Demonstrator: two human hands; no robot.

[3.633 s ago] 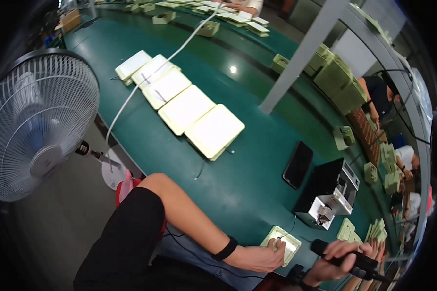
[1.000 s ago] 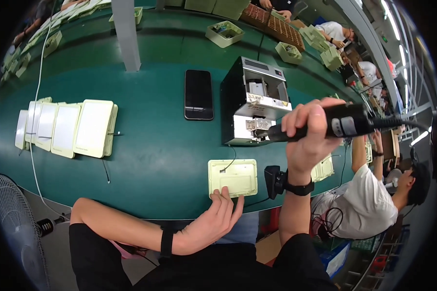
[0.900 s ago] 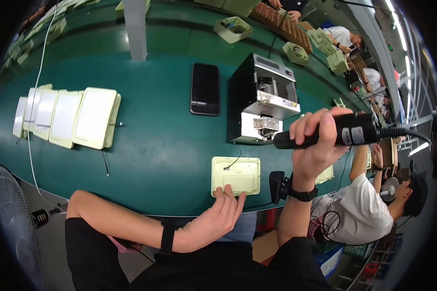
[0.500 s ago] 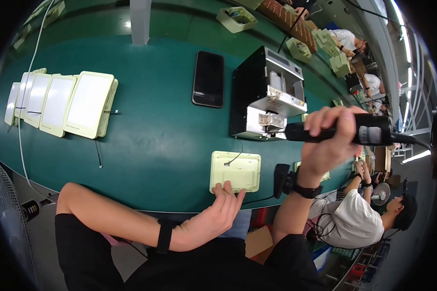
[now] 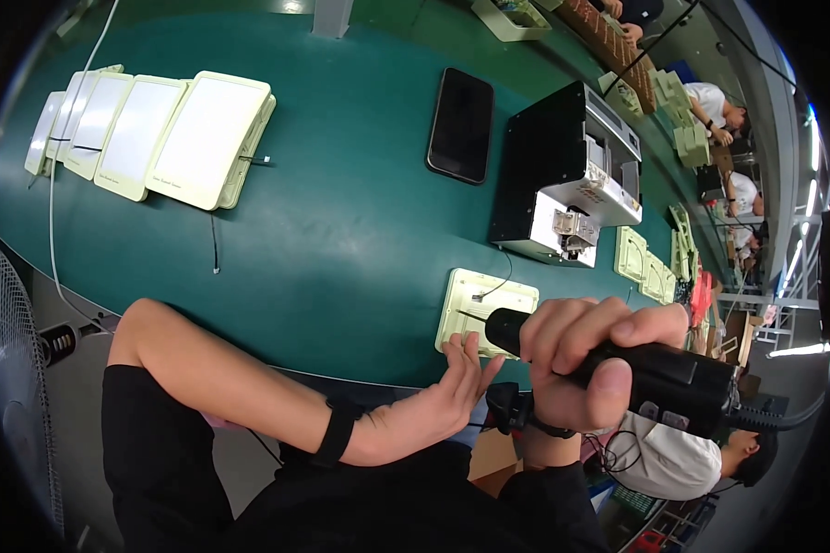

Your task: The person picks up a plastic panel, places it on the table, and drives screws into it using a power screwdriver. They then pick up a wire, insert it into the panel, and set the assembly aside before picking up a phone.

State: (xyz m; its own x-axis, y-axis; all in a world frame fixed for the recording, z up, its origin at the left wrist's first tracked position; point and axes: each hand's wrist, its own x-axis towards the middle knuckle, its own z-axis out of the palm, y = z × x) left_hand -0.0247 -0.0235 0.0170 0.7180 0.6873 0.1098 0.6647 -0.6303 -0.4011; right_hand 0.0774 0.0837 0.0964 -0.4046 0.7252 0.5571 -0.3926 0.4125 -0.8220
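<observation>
A pale green plastic casing [image 5: 518,293] lies open side up near the table's front edge, with a thin dark cable on it. My left hand [image 5: 438,405] has its fingers stretched out, their tips resting on the casing's near edge. In my right hand [image 5: 586,355] is a black corded electric screwdriver [image 5: 669,376], the fingers wrapped round its body. It is held tilted, with its thin bit pointing left over the casing. Whether the bit touches the casing, I cannot tell. The casing's near right part is hidden by the screwdriver and hand.
Behind the casing stands a black and silver box-shaped machine [image 5: 563,175], with a dark phone [image 5: 461,126] to its left. White-faced pale green panels [image 5: 207,138] overlap at the left. More pale casings [image 5: 631,253] lie at the right. A fan [image 5: 7,341] stands left; co-workers sit at the right.
My right hand has brought the screwdriver from beside the machine down and toward me, over the casing. My left hand stays at the casing's edge. The whole view has shifted.
</observation>
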